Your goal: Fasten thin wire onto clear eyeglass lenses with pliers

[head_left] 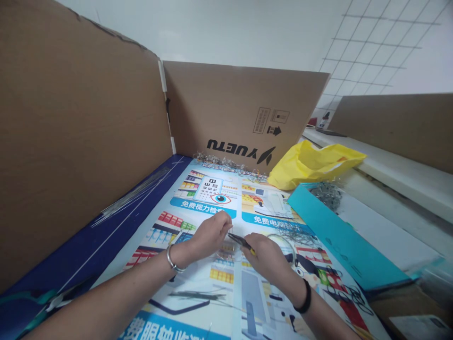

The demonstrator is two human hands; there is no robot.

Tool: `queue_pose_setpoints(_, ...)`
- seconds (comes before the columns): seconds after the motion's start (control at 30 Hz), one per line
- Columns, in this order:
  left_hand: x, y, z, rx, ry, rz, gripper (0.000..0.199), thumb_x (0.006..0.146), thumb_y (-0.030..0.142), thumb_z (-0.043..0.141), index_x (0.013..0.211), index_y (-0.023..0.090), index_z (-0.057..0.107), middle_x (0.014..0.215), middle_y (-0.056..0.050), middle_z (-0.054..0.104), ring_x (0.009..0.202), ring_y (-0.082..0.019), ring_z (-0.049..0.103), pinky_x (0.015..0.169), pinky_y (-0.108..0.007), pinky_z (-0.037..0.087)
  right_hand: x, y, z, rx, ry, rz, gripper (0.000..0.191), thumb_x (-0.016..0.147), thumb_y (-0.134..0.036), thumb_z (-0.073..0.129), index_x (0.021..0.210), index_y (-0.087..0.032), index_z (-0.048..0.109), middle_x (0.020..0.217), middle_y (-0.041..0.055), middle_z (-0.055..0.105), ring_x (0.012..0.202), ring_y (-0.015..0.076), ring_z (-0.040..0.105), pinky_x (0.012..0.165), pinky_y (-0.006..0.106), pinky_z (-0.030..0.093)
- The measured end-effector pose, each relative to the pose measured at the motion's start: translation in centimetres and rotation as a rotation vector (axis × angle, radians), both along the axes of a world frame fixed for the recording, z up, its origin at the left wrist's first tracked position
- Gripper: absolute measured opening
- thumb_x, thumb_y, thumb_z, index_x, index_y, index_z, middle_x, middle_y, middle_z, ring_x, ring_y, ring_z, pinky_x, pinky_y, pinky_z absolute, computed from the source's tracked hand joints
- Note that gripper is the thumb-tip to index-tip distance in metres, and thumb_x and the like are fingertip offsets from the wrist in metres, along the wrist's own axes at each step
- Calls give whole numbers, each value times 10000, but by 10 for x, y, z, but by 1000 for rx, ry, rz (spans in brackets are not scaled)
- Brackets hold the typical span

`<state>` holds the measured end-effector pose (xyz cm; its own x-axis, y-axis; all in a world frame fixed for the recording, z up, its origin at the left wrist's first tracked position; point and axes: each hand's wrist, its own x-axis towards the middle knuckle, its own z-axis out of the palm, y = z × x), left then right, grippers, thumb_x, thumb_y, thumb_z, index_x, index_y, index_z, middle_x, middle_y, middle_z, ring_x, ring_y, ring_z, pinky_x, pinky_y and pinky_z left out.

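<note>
My right hand (264, 255) is closed around a pair of pliers (241, 240) with dark jaws and a yellow-trimmed grip. The jaws point left and reach the fingertips of my left hand (214, 232). Thumb and fingers of that hand are pinched on a thin wire (230, 230), of which only a little shows. Beneath both hands, fine bent wire (225, 251) lies over the printed poster. Nearer to me is a bundle of straight dark wires (196, 295). A tangle of wire pieces (295, 234) sits just beyond my right hand.
Cardboard panels (244, 108) wall off the left and back. Long straight wires (130, 196) lie along the left edge, scissors (49, 300) at the near left. On the right are a yellow bag (307, 163), a turquoise folder (343, 241) with a wire heap (325, 196), and black loops (354, 295).
</note>
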<state>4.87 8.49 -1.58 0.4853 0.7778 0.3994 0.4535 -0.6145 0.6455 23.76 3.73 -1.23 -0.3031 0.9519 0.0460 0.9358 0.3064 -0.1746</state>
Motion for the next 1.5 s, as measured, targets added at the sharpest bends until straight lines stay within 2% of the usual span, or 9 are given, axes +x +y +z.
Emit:
queue_pose_setpoints(0.4, 0, 0, -1, 51, -39, -15, 148, 910, 224, 317, 778, 215, 383, 819, -37, 522, 731, -161, 497, 690, -307, 427, -1, 1, 1, 5, -8, -11, 164, 856, -292, 450, 822, -201, 583, 828, 31, 646, 765, 167, 589, 614, 247, 299)
queue_pose_setpoints(0.73, 0, -4, 8, 44, -62, -30, 146, 891, 186, 331, 762, 216, 391, 821, -47, 538, 751, -164, 515, 699, -314, 442, -2, -1, 8, -55, 13, -39, 183, 849, -323, 468, 770, -203, 582, 772, 14, 653, 700, 145, 582, 562, 241, 256)
queue_pose_setpoints(1.1, -3, 2, 2, 67, -116, -50, 123, 902, 208, 348, 793, 210, 405, 833, -40, 537, 755, -157, 508, 696, -300, 426, 3, 3, 12, -114, 140, -28, 210, 855, -320, 444, 726, -198, 556, 728, -9, 612, 662, 117, 542, 558, 223, 271)
queue_pose_setpoints(1.2, -4, 2, 2, 73, -113, -49, 124, 904, 211, 350, 793, 210, 405, 835, -39, 537, 754, -155, 507, 693, -296, 422, 4, 3, 11, -93, 136, -21, 196, 852, -321, 450, 741, -200, 558, 750, -5, 615, 676, 124, 547, 562, 227, 277)
queue_pose_setpoints(1.5, -3, 2, 1, 132, -111, -86, 124, 878, 161, 378, 764, 209, 390, 809, -24, 519, 736, -140, 496, 672, -275, 412, -3, -3, 7, 48, -59, -25, 172, 868, -306, 457, 836, -197, 586, 841, 34, 632, 791, 162, 582, 621, 249, 311)
